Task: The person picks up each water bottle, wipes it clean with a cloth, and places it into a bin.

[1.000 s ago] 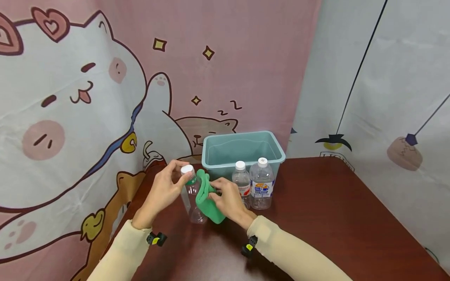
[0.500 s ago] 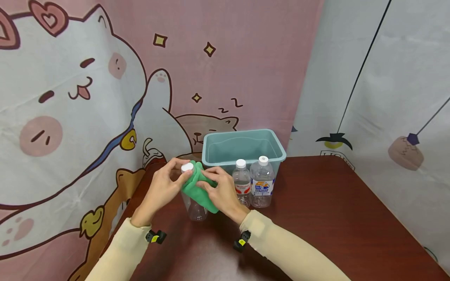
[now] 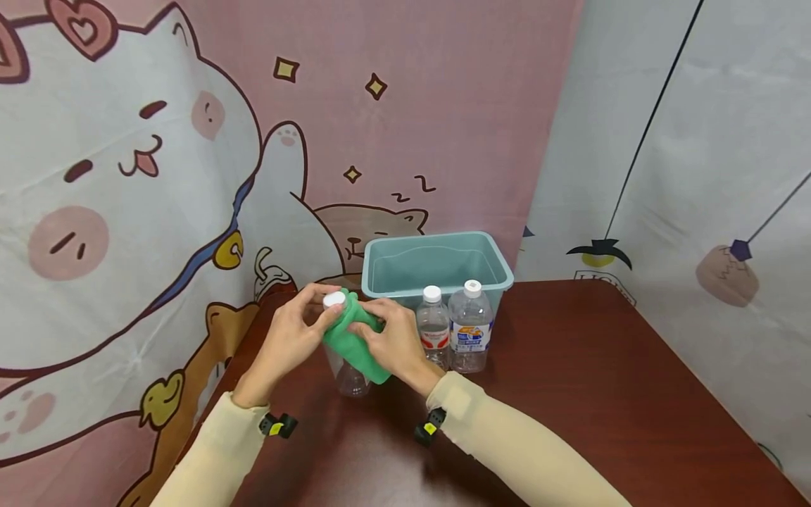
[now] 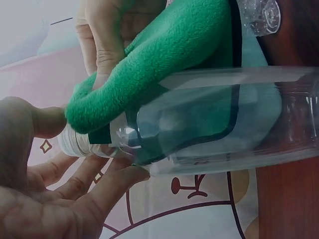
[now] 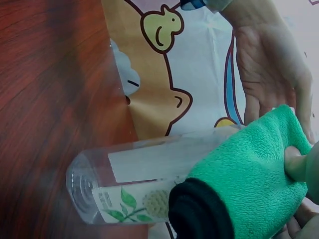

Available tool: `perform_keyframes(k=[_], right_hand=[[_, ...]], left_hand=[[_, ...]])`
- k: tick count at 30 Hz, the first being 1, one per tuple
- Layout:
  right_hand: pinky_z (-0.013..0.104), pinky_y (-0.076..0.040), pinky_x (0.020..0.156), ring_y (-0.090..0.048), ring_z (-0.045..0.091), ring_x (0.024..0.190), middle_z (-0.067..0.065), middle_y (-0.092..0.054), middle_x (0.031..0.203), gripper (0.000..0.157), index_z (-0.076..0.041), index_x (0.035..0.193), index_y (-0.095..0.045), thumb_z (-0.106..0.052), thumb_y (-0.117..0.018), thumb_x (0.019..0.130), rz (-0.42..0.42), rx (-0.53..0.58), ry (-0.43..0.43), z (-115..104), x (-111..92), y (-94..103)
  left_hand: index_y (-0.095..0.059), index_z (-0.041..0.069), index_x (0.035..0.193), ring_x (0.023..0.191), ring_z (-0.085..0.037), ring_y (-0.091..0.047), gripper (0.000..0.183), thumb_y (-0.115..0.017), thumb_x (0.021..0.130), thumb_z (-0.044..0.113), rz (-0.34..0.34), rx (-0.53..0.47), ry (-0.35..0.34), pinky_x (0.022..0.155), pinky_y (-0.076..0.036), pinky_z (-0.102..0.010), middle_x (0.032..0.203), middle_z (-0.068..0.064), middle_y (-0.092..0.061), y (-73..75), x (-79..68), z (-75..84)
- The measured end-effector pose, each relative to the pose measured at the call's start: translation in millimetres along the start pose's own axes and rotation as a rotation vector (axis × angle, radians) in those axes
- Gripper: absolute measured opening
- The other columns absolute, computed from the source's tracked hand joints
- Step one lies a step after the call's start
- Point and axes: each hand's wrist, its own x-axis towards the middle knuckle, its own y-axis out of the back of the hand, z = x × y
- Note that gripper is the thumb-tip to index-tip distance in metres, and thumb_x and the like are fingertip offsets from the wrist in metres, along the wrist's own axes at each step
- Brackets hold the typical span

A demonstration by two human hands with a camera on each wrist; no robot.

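Observation:
My left hand point(image 3: 296, 336) pinches the white cap point(image 3: 334, 299) and neck of a clear plastic bottle point(image 3: 350, 380), which stands on the table. A green cloth point(image 3: 359, 352) with a dark edge is wrapped against the upper part of this bottle. My right hand point(image 3: 394, 339) grips the cloth, its thumb point(image 5: 295, 164) pressing into the fabric. In the right wrist view, the bottle's lower half shows a label point(image 5: 149, 204) with green leaves. The cloth hides much of the bottle's shoulder in the head view.
Two more clear bottles stand right of my right hand: a small one with a red label point(image 3: 434, 338) and a wider one with a blue and white label point(image 3: 470, 338). Behind them is a blue-grey plastic bin point(image 3: 500, 282). Printed curtains point(image 3: 443, 105) hang behind the dark wooden table point(image 3: 570, 380).
My right hand has moved left and up, bringing the green cloth from beside the bottle onto its neck and shoulder. The left hand stays at the cap.

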Motion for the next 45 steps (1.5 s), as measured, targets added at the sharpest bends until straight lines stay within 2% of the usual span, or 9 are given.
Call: perform_keyframes(k=[4, 10, 16, 23, 26, 29, 34, 43, 45], right_hand=[[0.041, -0.072, 0.092, -0.087, 0.026, 0.112, 0.010, -0.088, 0.125, 0.034, -0.006, 0.133, -0.088, -0.016, -0.094, 0.101, 0.037, 0.022, -0.007, 1, -3, 3.3], [0.045, -0.071, 0.093, -0.085, 0.026, 0.113, 0.010, -0.088, 0.124, 0.033, -0.006, 0.132, -0.087, -0.016, -0.093, 0.102, 0.105, 0.003, 0.008, 0, -12, 9.4], [0.046, -0.070, 0.097, -0.083, 0.026, 0.112, 0.009, -0.085, 0.119, 0.029, -0.006, 0.131, -0.085, -0.013, -0.090, 0.104, 0.137, -0.014, 0.000, -5, -19, 16.7], [0.050, -0.068, 0.103, -0.082, 0.030, 0.118, 0.013, -0.081, 0.125, 0.030, -0.004, 0.135, -0.081, -0.005, -0.085, 0.105, 0.146, -0.012, 0.011, -11, -18, 22.6], [0.051, -0.069, 0.102, -0.082, 0.031, 0.118, 0.014, -0.082, 0.126, 0.030, -0.003, 0.135, -0.081, -0.005, -0.085, 0.105, 0.147, -0.006, 0.014, -14, -14, 23.5], [0.050, -0.070, 0.100, -0.083, 0.031, 0.118, 0.014, -0.083, 0.127, 0.032, -0.003, 0.137, -0.082, -0.009, -0.086, 0.106, 0.107, -0.010, 0.028, -16, -10, 22.0], [0.048, -0.071, 0.099, -0.083, 0.030, 0.116, 0.014, -0.082, 0.127, 0.038, -0.001, 0.141, -0.082, -0.014, -0.088, 0.105, 0.000, -0.051, 0.020, -13, -9, 17.1], [0.044, -0.070, 0.096, -0.081, 0.028, 0.113, 0.013, -0.080, 0.120, 0.039, 0.000, 0.142, -0.081, -0.009, -0.087, 0.105, -0.075, -0.145, 0.010, -3, -15, 16.7], [0.046, -0.069, 0.097, -0.081, 0.029, 0.113, 0.013, -0.080, 0.120, 0.038, 0.000, 0.142, -0.082, -0.007, -0.087, 0.104, -0.079, -0.165, 0.007, -3, -16, 16.9]], left_hand=[[-0.070, 0.015, 0.155, 0.114, -0.030, -0.083, 0.039, -0.072, 0.119, 0.028, -0.039, -0.062, 0.006, 0.085, -0.063, -0.027, 0.133, -0.014, -0.080, 0.2, 1.2, -0.8], [-0.067, 0.014, 0.157, 0.110, -0.027, -0.078, 0.039, -0.069, 0.120, 0.026, -0.094, -0.148, 0.014, 0.083, -0.059, -0.028, 0.139, -0.017, -0.078, -1.1, 3.5, 0.9], [-0.073, 0.015, 0.152, 0.121, -0.031, -0.077, 0.039, -0.079, 0.114, 0.023, -0.071, -0.133, -0.021, 0.094, -0.061, -0.036, 0.144, -0.016, -0.074, -3.3, 3.4, -0.4], [-0.072, 0.020, 0.158, 0.120, -0.026, -0.074, 0.044, -0.077, 0.115, 0.018, -0.043, -0.101, -0.058, 0.092, -0.060, -0.025, 0.146, -0.013, -0.077, 0.3, 3.5, -1.2], [-0.072, 0.018, 0.156, 0.119, -0.024, -0.077, 0.042, -0.078, 0.114, 0.017, -0.035, -0.077, -0.056, 0.094, -0.061, -0.027, 0.138, -0.011, -0.083, 1.2, 3.3, -2.5], [-0.074, 0.016, 0.152, 0.117, -0.025, -0.080, 0.039, -0.078, 0.114, 0.017, -0.037, -0.071, -0.051, 0.096, -0.062, -0.030, 0.133, -0.011, -0.084, 1.0, 3.2, -3.9], [-0.073, 0.016, 0.151, 0.119, -0.029, -0.081, 0.037, -0.077, 0.114, 0.016, -0.061, -0.094, -0.051, 0.096, -0.063, -0.028, 0.137, -0.011, -0.082, -0.6, 4.2, -3.8], [-0.067, 0.015, 0.156, 0.123, -0.031, -0.079, 0.048, -0.082, 0.110, 0.013, -0.108, -0.044, -0.043, 0.096, -0.062, -0.036, 0.138, -0.012, -0.082, 1.1, 3.1, -2.0], [-0.066, 0.014, 0.156, 0.125, -0.033, -0.080, 0.051, -0.084, 0.108, 0.011, -0.108, -0.037, -0.054, 0.098, -0.064, -0.041, 0.140, -0.012, -0.081, 2.2, 3.2, -2.0]])
